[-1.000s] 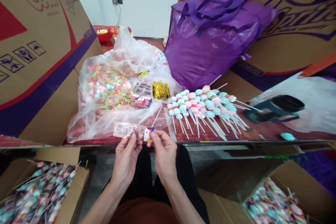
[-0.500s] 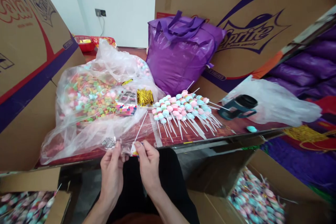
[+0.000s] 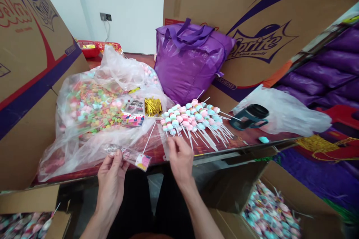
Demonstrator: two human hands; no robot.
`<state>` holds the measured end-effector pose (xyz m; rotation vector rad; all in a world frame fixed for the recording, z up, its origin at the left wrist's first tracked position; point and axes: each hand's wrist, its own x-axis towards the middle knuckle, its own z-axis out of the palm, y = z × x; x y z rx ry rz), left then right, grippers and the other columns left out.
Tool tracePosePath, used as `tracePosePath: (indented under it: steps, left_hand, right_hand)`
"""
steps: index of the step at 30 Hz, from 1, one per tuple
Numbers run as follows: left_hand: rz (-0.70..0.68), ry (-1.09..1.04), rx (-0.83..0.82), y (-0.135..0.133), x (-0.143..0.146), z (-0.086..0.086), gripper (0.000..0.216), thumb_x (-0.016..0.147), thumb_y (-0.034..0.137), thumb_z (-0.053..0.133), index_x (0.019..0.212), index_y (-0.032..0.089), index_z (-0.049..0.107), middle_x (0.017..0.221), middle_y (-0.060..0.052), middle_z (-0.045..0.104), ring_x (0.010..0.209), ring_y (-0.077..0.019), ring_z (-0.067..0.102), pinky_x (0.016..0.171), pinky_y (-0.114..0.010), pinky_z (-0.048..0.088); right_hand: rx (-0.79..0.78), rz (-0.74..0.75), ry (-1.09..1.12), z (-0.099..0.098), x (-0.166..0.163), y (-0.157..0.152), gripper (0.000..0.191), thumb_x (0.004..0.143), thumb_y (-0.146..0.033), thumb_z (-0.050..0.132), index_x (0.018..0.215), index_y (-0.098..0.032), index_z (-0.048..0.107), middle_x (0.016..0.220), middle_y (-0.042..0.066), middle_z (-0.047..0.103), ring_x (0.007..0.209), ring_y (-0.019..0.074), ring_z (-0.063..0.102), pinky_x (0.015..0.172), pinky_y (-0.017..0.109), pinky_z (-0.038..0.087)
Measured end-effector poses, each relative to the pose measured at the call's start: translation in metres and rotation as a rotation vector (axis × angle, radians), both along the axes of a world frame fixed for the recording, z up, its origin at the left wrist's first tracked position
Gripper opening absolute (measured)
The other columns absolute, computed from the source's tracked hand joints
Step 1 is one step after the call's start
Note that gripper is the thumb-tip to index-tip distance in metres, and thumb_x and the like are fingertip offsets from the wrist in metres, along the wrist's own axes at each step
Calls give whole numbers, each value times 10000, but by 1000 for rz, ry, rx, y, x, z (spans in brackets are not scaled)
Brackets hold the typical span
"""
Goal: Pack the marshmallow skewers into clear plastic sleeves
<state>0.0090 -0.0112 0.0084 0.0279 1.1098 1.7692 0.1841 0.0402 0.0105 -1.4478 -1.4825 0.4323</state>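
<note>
Just ahead of our right hand [image 3: 179,157], open with fingers spread, lies the pile of marshmallow skewers [image 3: 193,119], sticks pointing back toward us. Our left hand [image 3: 112,173] pinches a clear wrapper sleeve [image 3: 127,154], farther left along the surface [image 3: 246,140].

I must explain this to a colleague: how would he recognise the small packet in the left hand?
From the purple bag, come down past the candy sticks to the table edge. The left hand holds a clear sleeve with one colourful end; only it is wrapped.
</note>
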Motion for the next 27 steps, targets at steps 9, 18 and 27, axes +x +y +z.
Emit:
tracePosePath:
  steps: [9,18,27]
  left_hand:
    - [65,61,57,8,-7,8,432,512,321,953,731,165,615,701,61,654,647,-84,620,596,-187,545]
    - [117,78,100,23,-18,10,419,584,369,917,729,163,582,662,56,633,602,-78,619,582,-187,511]
    - [112,56,86,26,-27,5,465,547,371,933,731,168,557,665,51,631,623,-106,650,579,-202,499]
  right_hand:
    - [-215,-258,-486,-2,27,49,191,904,-166,554,844,-156,736,736,105,698,633,198,586,594,287,339]
    - [33,87,171,-12,17,-34,125,913,-285,632,889,-203,724,767,27,703,669,178,637,658,287,496]
    - [221,345,-69,-22,9,-71,190,913,-97,596,998,-218,715,734,35,677,648,171,601,605,309,490]
